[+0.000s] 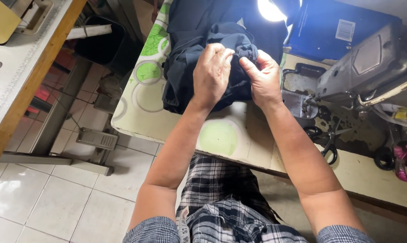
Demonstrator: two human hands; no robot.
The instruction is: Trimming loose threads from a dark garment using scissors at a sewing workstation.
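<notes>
Dark garment (199, 40) lies bunched on the patterned table (136, 103), left of the sewing machine (370, 63). I see my left hand (212, 74) and right hand (262, 78) pinching a fold, probably a hem; black scissors (327, 144) lie nearby.

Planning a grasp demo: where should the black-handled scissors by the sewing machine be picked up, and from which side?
Probably by the looped handles of the black-handled scissors, coming from the person's side of the table: the loops point toward the table's near edge, and the blades point back under the grey sewing machine, which crowds that end. Both hands are on the dark fabric.
</notes>
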